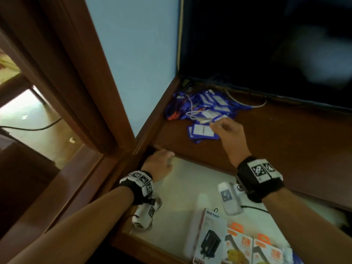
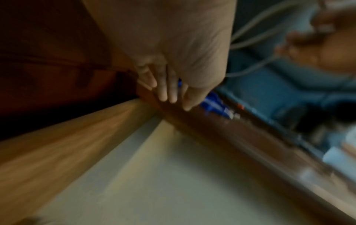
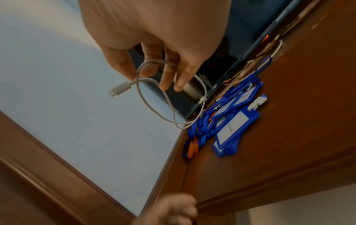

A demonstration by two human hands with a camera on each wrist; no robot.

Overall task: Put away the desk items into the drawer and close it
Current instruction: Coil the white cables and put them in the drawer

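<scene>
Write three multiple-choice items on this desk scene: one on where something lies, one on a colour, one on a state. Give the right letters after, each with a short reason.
1. Where does the pile of tags lie?
A. inside the drawer
B. on the desk top, in the corner by the wall
C. on the floor

2. What colour are the tag holders?
A. blue
B. green
C. yellow

3. What is the right hand doing?
A. resting flat on the desk
B. pushing the drawer
C. holding a looped white cable

Answers:
1. B, the head view shows the pile on the brown desk top where it meets the pale wall, above the open drawer.
2. A, the right wrist view shows blue frames around white cards.
3. C, the fingers curl round the cable, and its plug hangs free below the hand.
</scene>
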